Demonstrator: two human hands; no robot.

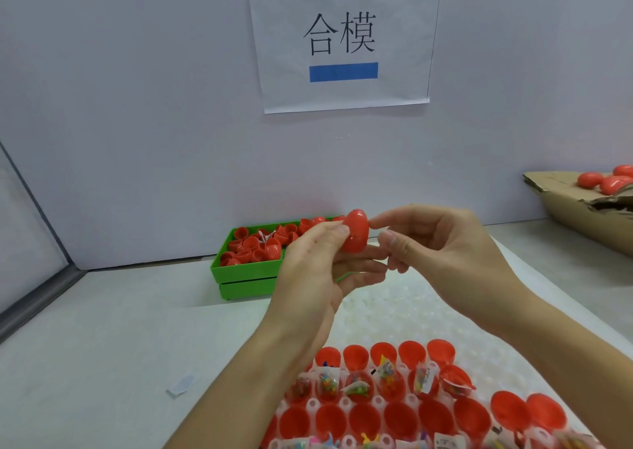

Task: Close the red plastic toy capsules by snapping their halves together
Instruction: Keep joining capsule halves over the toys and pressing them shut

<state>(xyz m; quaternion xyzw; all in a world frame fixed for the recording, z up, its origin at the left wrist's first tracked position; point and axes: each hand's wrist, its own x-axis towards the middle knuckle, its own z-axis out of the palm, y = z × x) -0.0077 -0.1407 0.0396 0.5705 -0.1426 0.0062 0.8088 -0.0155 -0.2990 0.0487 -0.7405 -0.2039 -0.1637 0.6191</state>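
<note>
A red capsule (pixel 355 231), apparently closed, is being pinched by the left hand (pixel 318 263) above the table, while the right hand (pixel 442 253) is hovering beside it, fingers loosely curled. Finished capsules (pixel 606 179) are being collected in a cardboard box (pixel 565 208); loose halves (pixel 253 246) are lying in a green tray (pixel 239 272). Many open halves (pixel 387 385), some holding small packets, are waiting in the near holder (pixel 346 404).

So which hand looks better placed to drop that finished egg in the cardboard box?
Probably the right hand: the cardboard box lies on its side. But the left hand grips the closed capsule, with right fingertips only touching it.
</note>
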